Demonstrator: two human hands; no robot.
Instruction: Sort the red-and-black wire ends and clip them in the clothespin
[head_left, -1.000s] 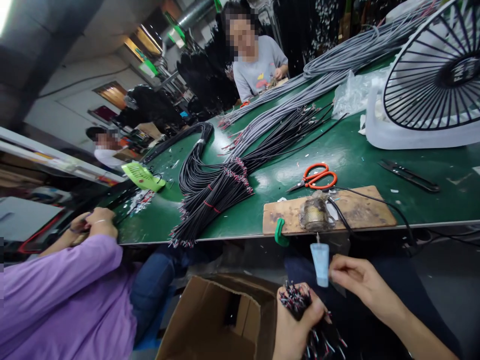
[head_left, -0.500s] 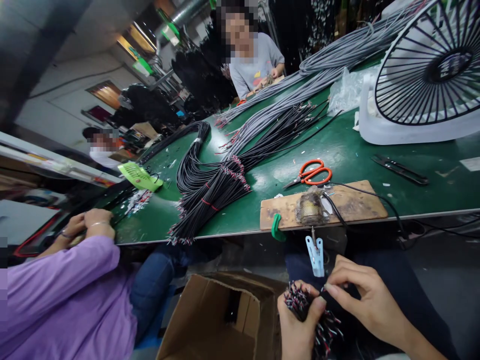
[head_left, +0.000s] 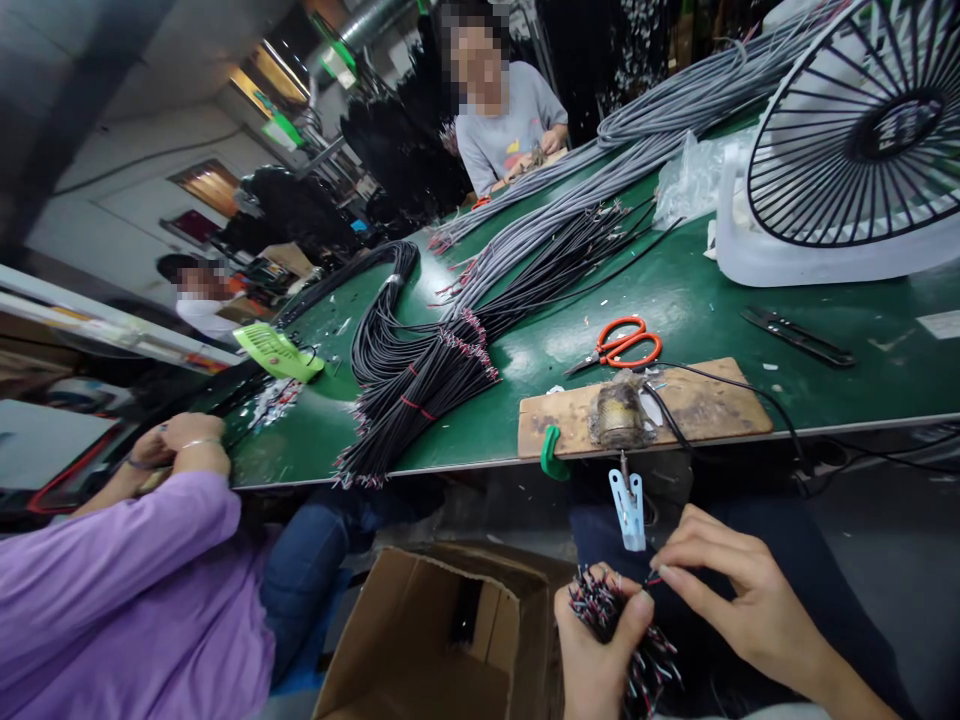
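My left hand [head_left: 600,640] is closed around a bundle of black cables [head_left: 596,598], whose stripped ends show red, white and black wires. Between the thumb and fingers of my right hand [head_left: 727,590] is the wire end of one cable [head_left: 652,578], pinched just beside the bundle. Above my hands a light blue clothes peg [head_left: 628,508] hangs on the shaft of a small motor [head_left: 619,415]. That motor is fixed to a wooden board [head_left: 720,395] at the table's edge, where a green clamp [head_left: 553,455] sits.
Orange-handled scissors [head_left: 628,345] and black snips [head_left: 799,337] lie on the green table [head_left: 697,310]. Black cable bundles [head_left: 420,390], grey cables [head_left: 555,215] and a fan [head_left: 847,150] are there too. A cardboard box [head_left: 420,640] stands left of my hands, beside a co-worker in purple [head_left: 142,590].
My right hand has shifted slightly right and up, and more of the pinched cable's red wire shows. My left hand keeps its hold on the bundle.
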